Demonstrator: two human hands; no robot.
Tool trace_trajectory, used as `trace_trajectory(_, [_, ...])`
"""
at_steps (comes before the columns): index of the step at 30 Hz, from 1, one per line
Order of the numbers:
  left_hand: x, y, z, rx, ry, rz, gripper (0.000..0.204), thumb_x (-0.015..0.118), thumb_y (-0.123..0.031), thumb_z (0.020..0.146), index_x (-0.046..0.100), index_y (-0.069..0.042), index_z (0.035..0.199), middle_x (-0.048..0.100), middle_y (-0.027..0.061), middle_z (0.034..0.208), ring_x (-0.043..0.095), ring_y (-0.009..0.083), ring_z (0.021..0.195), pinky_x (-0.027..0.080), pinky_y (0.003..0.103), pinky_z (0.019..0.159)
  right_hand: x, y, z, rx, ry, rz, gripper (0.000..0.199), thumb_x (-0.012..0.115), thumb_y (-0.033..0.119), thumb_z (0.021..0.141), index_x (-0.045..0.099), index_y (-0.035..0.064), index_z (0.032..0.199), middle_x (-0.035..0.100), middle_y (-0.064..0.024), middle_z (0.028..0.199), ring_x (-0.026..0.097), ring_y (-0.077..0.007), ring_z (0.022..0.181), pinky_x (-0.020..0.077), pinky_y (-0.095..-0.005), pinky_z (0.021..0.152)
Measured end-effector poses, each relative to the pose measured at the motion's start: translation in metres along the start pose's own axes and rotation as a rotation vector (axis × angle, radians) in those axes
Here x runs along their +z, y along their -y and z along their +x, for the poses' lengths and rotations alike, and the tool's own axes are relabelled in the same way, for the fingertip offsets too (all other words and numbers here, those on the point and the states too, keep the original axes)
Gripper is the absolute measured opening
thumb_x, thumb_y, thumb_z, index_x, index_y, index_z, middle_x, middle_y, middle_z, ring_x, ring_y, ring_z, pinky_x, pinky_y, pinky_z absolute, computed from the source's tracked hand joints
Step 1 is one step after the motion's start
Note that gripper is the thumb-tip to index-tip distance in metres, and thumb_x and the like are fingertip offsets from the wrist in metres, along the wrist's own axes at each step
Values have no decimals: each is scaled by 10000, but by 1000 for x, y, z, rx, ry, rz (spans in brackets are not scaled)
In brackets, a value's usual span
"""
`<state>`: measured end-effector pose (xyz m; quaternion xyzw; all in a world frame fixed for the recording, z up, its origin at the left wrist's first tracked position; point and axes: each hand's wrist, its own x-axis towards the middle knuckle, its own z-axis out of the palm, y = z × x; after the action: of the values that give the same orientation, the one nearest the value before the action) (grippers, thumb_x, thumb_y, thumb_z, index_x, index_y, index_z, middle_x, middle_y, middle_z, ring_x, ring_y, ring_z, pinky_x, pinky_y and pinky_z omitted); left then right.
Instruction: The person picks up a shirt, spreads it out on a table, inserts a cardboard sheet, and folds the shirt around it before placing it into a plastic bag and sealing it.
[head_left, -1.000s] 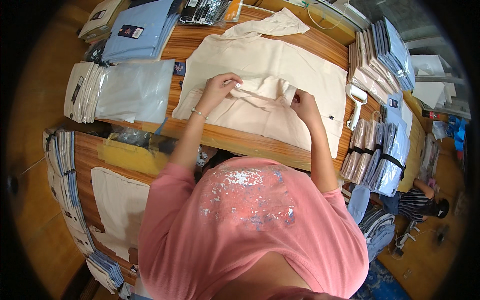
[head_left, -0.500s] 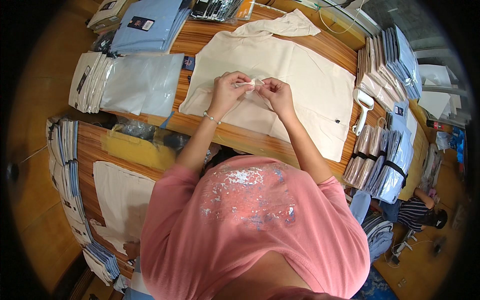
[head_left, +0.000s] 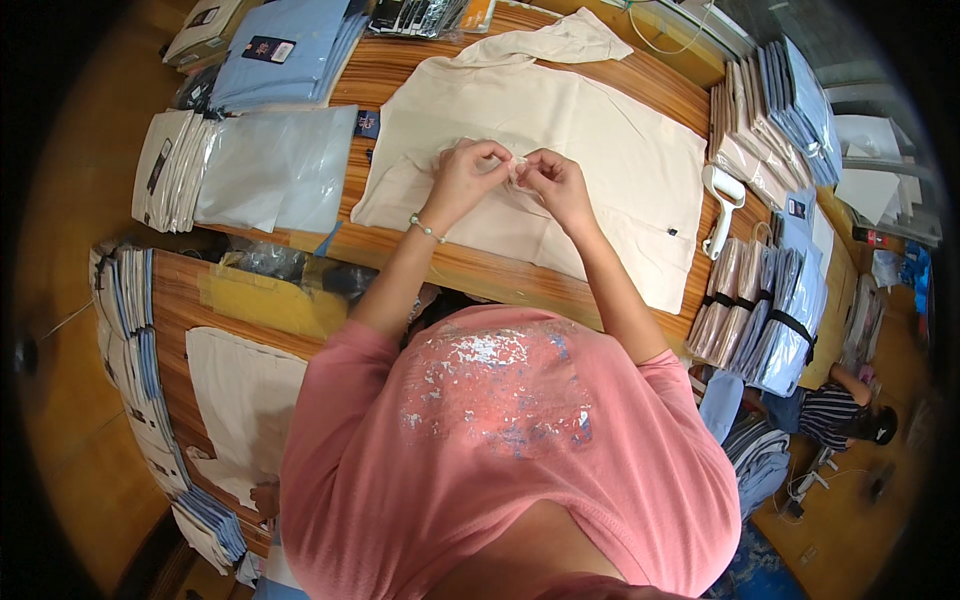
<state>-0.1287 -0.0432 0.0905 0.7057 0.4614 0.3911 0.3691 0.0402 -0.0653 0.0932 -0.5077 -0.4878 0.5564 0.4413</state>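
Note:
A cream shirt [head_left: 610,150] lies spread over the striped wooden table, one sleeve stretched toward the far edge. Above its near middle part, my left hand [head_left: 465,182] pinches a small gathered bit of the shirt between thumb and index finger. Close beside it, my right hand [head_left: 560,192] pinches the same bit, fingertips almost touching the left ones. What exactly lies between the fingertips is too small to make out. A small dark tag [head_left: 672,232] shows at the shirt's right side, and a navy label [head_left: 367,124] rests by its left edge.
Stacks of bagged garments [head_left: 170,170] and a clear plastic bag [head_left: 285,165] sit at left, folded blue shirts [head_left: 280,55] behind them. To the right are a white lint roller [head_left: 722,210], bundled shirts [head_left: 785,320] and more stacks. A person [head_left: 835,410] is at far right.
Both hands stay at the same spot on the shirt. The fingertips have shifted slightly against each other, and the pinched cloth looks more bunched. The view has tilted a little.

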Motion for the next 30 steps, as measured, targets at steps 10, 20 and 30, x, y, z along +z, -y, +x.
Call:
trace_trajectory(10, [14, -20, 6, -372, 157, -540, 100, 618, -73, 830, 602, 9, 885, 622, -2, 753, 540, 45, 677, 421, 175, 620, -13, 15, -16, 49, -93, 211, 75, 586, 7, 824, 589, -22, 893, 596, -18, 709, 546, -66, 640, 459, -200, 600])
trace_trajectory(20, [19, -25, 6, -288, 246, -500, 102, 576, -97, 880, 578, -12, 937, 557, -53, 774, 453, -1, 652, 355, 138, 559, -21, 14, -19, 39, -44, 242, 81, 569, 20, 830, 590, -17, 899, 583, -9, 728, 526, -69, 646, 427, -191, 626])
trace_trajectory(30, [-20, 23, 6, -110, 311, -127, 106, 563, -74, 858, 589, -5, 934, 576, 25, 945, 515, 122, 866, 421, 248, 802, -38, -5, -13, 21, -103, 194, 54, 554, 16, 832, 584, -6, 871, 565, 0, 731, 505, -66, 650, 414, -197, 623])
